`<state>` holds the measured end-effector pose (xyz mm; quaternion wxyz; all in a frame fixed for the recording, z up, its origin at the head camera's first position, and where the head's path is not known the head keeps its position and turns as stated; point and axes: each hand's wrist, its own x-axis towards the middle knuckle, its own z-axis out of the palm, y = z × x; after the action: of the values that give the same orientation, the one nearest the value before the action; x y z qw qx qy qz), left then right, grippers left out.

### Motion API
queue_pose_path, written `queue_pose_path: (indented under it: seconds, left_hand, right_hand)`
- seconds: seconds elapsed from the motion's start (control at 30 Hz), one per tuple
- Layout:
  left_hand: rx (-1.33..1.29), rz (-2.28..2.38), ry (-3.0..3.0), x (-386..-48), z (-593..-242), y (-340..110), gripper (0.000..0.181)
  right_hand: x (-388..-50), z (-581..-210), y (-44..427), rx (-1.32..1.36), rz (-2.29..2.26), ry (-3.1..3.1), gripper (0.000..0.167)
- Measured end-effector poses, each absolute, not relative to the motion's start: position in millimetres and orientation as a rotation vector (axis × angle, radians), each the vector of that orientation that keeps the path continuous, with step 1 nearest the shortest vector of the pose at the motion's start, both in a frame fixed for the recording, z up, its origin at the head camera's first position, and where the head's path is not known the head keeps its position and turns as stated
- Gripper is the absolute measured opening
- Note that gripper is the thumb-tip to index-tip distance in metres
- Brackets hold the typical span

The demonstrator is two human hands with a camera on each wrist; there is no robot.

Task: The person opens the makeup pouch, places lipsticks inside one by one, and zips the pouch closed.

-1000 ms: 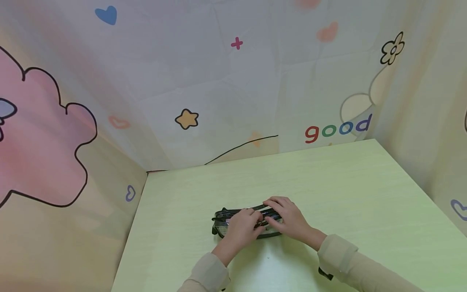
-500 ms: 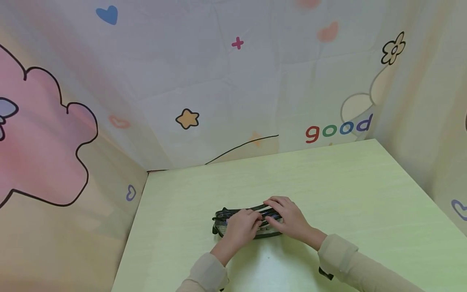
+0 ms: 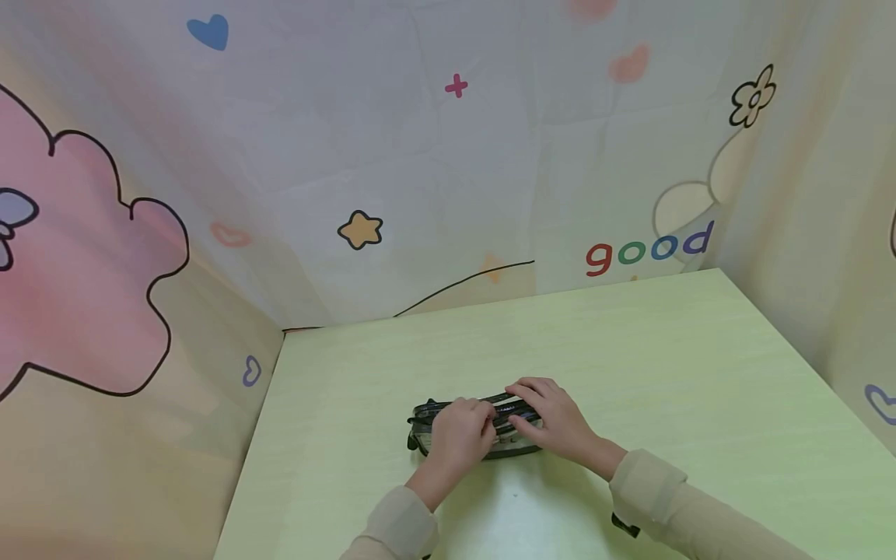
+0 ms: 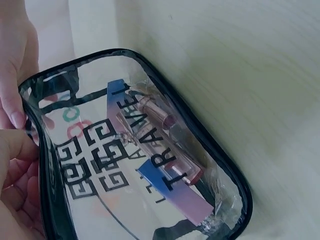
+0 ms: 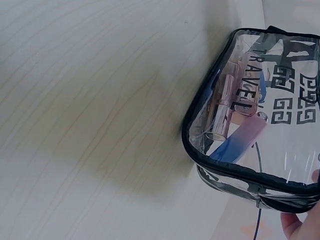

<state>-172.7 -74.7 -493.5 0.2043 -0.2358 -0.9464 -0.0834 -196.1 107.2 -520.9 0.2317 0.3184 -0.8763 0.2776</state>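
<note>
A clear cosmetic bag with black trim stands on the table, its front lettered TRAVEL. Through its clear wall in the left wrist view show a blue-to-pink tube and several pinkish clear cosmetic tubes. My left hand has its fingers curled at the bag's black top edge; what exactly they pinch there is hidden. With thumb and fingers on either side of the top edge, my right hand grips the bag's right part. Part of the right hand also shows at the right wrist view's corner.
The pale green table extends around the bag. Behind it hangs a printed cloth backdrop with hearts, a star and the word good. More printed cloth lines the left side.
My left hand has shifted slightly left along the bag's top edge, its fingers curling in more. The right hand and the bag stay about where they were.
</note>
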Motion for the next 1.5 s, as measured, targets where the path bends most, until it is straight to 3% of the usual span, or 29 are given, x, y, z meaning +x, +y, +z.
queue_pose_path:
  seconds: [1.5]
  left_hand:
    - [-0.235, -0.401, -2.721, -170.4, -488.6, -120.8, 0.005]
  right_hand:
    - [-200.4, -524.6, 111.1, 0.922, 0.730, -2.381, 0.042]
